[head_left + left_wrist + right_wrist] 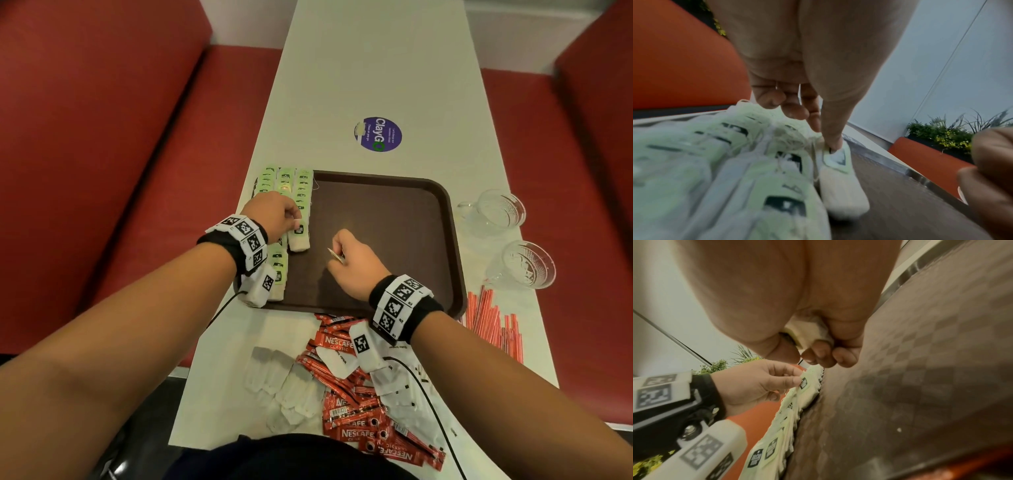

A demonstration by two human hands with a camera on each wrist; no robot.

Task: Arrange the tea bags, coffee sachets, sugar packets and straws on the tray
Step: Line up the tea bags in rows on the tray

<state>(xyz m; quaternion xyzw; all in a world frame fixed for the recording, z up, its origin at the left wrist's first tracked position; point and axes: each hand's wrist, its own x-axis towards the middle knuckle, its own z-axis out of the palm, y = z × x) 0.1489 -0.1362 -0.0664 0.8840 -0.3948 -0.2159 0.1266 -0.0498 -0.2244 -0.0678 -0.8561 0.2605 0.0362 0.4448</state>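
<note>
The left hand (274, 214) has its grip pinched on the green tag of a tea bag (298, 236) lying at the left edge of the brown tray (394, 219), beside rows of tea bags (287, 186). The right hand (352, 263) hovers over the tray, its grip curled round another tea bag (807, 333). Coffee sachets (356, 407) and sugar packets (407, 390) lie on the counter (359, 68) near the person, straws (493, 322) to the right.

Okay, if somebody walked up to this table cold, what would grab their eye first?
Probably the brown tray mid-table, with rows of green-tagged tea bags lined along its left side. The left hand pinches a tea bag at the row's edge, while the right hand holds another over the tray. Next, the red coffee sachets heaped at the near edge.
</note>
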